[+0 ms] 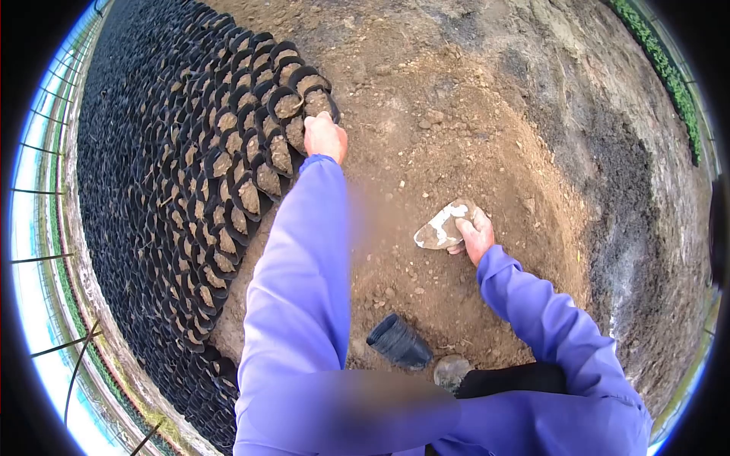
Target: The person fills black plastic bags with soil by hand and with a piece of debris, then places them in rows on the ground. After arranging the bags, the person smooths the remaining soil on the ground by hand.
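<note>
My left hand [325, 138] reaches to the outer edge of the packed pots, its fingers closed at the rim of a soil-filled black plant pot [318, 102]. The fingertips are partly hidden behind the hand. Lower and to the right, my right hand [475, 234] grips a flat, rounded scoop [441, 226], white and smeared with brown soil. Its pointed end faces left, over loose soil [395, 266]. An empty-looking black pot [399, 342] lies tipped on the ground in front of my body.
Tight rows of soil-filled black pots [220, 163] cover the left side. A mound of loose brown soil [487, 129] spreads to the right, with dark ashy ground [623, 197] beyond. A dusty shoe tip [452, 371] shows near the tipped pot. Green plants [661, 61] line the upper right.
</note>
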`<state>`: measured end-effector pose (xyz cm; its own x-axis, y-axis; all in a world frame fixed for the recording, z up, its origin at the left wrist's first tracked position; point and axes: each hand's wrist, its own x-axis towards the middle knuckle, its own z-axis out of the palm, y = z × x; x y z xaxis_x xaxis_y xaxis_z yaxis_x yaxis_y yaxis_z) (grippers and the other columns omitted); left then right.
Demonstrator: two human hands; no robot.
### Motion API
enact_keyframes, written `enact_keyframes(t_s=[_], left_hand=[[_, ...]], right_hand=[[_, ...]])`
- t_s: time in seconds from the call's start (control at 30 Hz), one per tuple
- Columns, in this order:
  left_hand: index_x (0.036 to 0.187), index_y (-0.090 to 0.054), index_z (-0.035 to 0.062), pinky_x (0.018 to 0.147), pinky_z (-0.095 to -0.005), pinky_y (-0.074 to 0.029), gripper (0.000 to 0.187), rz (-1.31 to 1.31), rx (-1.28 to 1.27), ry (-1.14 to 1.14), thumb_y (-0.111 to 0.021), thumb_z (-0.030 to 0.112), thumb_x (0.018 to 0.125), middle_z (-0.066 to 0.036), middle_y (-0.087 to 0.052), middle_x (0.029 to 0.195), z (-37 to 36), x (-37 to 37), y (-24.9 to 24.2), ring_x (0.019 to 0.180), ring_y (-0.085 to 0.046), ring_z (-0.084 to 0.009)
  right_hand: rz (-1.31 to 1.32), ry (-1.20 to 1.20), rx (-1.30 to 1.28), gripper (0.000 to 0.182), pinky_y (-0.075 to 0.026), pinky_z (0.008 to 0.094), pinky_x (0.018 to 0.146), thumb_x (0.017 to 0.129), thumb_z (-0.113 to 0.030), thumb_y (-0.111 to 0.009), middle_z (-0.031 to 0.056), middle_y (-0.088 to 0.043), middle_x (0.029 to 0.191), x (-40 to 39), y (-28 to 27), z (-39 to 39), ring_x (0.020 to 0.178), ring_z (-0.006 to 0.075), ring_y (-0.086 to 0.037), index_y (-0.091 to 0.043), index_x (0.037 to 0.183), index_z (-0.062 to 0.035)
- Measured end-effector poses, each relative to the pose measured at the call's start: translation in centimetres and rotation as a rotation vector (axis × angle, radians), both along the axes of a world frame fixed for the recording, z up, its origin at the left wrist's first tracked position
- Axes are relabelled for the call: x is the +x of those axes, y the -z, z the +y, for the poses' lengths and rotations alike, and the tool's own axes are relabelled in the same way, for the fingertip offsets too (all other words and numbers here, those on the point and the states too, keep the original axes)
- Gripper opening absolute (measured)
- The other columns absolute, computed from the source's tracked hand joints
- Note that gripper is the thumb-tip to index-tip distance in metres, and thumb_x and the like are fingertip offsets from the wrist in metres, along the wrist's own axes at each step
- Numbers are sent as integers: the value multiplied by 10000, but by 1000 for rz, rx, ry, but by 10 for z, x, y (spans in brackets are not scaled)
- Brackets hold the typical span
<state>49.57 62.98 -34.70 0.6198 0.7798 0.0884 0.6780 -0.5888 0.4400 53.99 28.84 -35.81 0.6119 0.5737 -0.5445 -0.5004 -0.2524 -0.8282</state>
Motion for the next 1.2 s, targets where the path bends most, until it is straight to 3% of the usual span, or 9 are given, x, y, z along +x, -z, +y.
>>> enact_keyframes(t_s=[0.1, 0.17, 0.3, 0.4, 0.5, 0.57, 0.67, 0.9, 1.2], left_hand=[[1348, -323, 34, 849, -437, -453, 661, -326, -1, 83, -636, 31, 765, -264, -459, 1173, -58, -29, -31, 971, -543, -417], [1276, -425, 34, 823, -434, -456, 530, -254, -31, 168, -610, 43, 779, -235, -509, 1129, -98, -79, -43, 958, -547, -403], [926, -638, 14, 730, -365, -488, 209, 213, -904, 379, -666, 190, 817, -75, -634, 819, -173, -227, -51, 795, -606, -197], [1111, -588, 56, 804, -352, -469, 294, 164, -1498, 101, -546, 254, 898, -112, -588, 1096, -231, -293, -44, 982, -574, -193], [832, -627, -9, 630, -286, -488, 77, -273, -1242, -3, -634, 67, 834, -60, -602, 757, -257, -322, -26, 685, -578, -122], [778, -609, 1, 564, -274, -456, 67, -61, -381, 496, -634, 39, 828, -27, -563, 692, -256, -325, 7, 610, -534, -110], [713, -576, 21, 541, -289, -410, 142, -165, -891, 280, -698, 67, 769, 10, -505, 612, -257, -309, -18, 578, -472, -97], [688, -577, 51, 529, -245, -368, 138, -92, -1070, 116, -696, 64, 756, 45, -519, 630, -252, -296, -34, 589, -455, -58], [853, -617, 24, 612, -233, -434, 53, -290, -1019, 21, -619, 76, 857, 19, -597, 818, -232, -305, -38, 663, -518, -81]], right_hand=[[-21, 17, 5, 279, -516, 263, 437, 891, -99, -444, 74, -653, 856, -1, 2, 0, 571, 153, -624, -510, 1163, -91], [-30, 25, 5, 277, -524, 269, 429, 892, -89, -439, 82, -657, 836, -2, 1, 2, 559, 162, -625, -511, 1159, -77], [-24, 59, -31, 244, -519, 270, 416, 889, -99, -456, 85, -651, 801, -4, -6, 2, 536, 168, -617, -522, 1119, -55], [75, 190, -87, 198, -498, 274, 418, 890, -112, -469, 81, -629, 801, -34, -26, -20, 513, 169, -582, -506, 1070, -37], [157, 103, -26, 231, -497, 263, 432, 905, -116, -423, 98, -627, 855, -81, -64, -88, 531, 151, -570, -502, 1111, -50], [276, 86, -177, 276, -497, 277, 424, 885, -93, -413, 113, -630, 854, -107, -91, -147, 542, 162, -581, -493, 1144, -43], [424, 103, -601, 237, -512, 326, 467, 850, -84, -445, 132, -614, 822, -133, -103, -239, 590, 241, -608, -552, 1059, -46], [175, 811, -200, 129, -535, 424, 545, 892, 2, -355, 197, -550, 835, -80, -93, -233, 651, 322, -608, -434, 935, 95], [187, 417, 162, 373, -580, 505, 683, 870, 53, -383, 173, -562, 1123, -75, -46, -236, 890, 327, -639, -363, 1221, -73]])
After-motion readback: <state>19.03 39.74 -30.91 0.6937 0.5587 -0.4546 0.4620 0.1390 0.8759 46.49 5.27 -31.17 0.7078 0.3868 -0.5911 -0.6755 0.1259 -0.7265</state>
